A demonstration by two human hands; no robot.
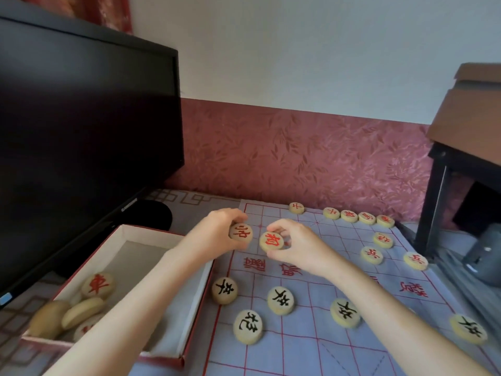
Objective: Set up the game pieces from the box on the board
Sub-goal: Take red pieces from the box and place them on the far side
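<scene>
Black-lettered round wooden discs (pixel 280 300) already sit nearest, while both hands, left (pixel 219 232) and right (pixel 292 244), each pinch a red-lettered wooden disc, left's (pixel 241 232) and right's (pixel 271 241), face-up, probably to read them before placing on the grey red-lined cloth board (pixel 311 348).

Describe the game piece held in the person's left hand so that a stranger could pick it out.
Start at the open box left of the board. Just beyond its far corner, the left hand holds a round pale piece. Its red mark differs from that on the right hand's neighbouring piece.

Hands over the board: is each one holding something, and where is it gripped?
Yes. The left hand and the right hand each pinch a red-lettered disc by its rim.
</scene>
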